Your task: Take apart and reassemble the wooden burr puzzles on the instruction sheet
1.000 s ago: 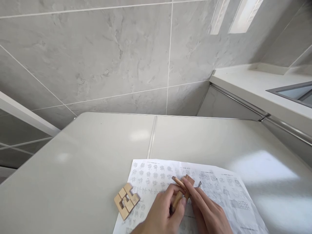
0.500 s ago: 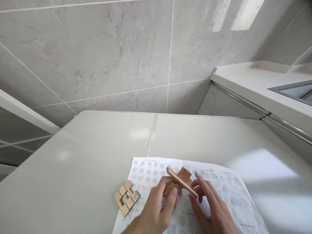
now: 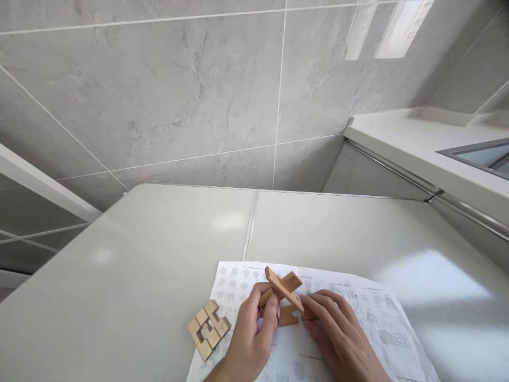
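Observation:
My left hand [image 3: 256,329] is closed around a partly joined wooden burr puzzle [image 3: 292,284], thumb towards me. One long bar slants across its top, and other bars stick out behind and below. A lower bar [image 3: 288,317] with a notch in its end points towards my right hand [image 3: 338,331]. The fingers of that hand are bent together in a pinch at the right end of the puzzle, and what sits between the fingertips is mostly hidden. Left of my hands lie several notched wooden pieces [image 3: 204,347], set side by side as a flat block.
Beneath my hands a white paper sheet [image 3: 382,345] printed with puzzle diagrams covers the front of the pale folding table [image 3: 159,254]. A seam [image 3: 250,225] runs down the table. Behind is a grey tiled wall [image 3: 199,95], with a white counter [image 3: 393,138] at the right.
My right hand's fingers have closed in at the puzzle's right end; before, they were spread. The puzzle in my left hand has turned a little, showing the lower notched bar. The view has tilted slightly up.

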The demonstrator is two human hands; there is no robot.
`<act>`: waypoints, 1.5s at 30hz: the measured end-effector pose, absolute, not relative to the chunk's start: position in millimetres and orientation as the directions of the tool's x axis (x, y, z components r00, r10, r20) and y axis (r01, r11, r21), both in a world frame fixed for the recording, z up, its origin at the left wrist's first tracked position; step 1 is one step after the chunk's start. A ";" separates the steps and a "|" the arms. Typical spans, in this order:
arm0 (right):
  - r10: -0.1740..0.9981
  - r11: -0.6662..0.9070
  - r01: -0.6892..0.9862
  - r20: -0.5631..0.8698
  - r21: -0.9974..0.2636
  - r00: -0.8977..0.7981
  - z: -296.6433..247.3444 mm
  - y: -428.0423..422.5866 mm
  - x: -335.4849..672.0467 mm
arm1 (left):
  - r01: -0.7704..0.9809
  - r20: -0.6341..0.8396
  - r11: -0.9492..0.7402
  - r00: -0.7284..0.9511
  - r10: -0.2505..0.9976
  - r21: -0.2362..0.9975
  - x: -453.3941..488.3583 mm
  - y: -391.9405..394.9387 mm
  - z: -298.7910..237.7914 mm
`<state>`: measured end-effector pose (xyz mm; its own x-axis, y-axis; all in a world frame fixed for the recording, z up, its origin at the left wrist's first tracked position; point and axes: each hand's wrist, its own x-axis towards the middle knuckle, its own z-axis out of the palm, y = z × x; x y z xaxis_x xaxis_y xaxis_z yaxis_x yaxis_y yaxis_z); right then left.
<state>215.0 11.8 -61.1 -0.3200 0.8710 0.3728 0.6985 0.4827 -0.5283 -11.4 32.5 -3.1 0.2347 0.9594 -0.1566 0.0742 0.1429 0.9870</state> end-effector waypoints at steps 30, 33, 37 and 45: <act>0.939 -0.266 -0.003 -0.259 -0.964 0.226 -7.2 18.4 234.4 | 0.156 -0.146 0.089 0.408 0.901 0.984 -11.0 34.4 11.4; 0.931 -0.329 -0.267 -0.358 -0.906 0.070 -3.8 18.5 236.2 | 0.127 -0.192 0.148 0.490 0.850 0.981 -11.5 34.4 11.4; 0.909 -0.411 -0.443 -0.398 -0.797 -0.128 -2.5 13.5 233.0 | 0.089 -0.247 0.242 0.595 0.765 0.966 -10.5 35.5 12.3; 0.851 -0.511 -0.361 -0.400 -0.780 -0.340 2.2 5.7 227.5 | 0.056 -0.293 0.341 0.652 0.699 0.938 -5.9 37.0 15.2</act>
<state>227.5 5.7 2.2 -0.3398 0.8512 -0.4000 -0.3613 -0.5109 -0.7801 -5.9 37.0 15.2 0.6522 0.6990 -0.2932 0.0560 0.3413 0.9383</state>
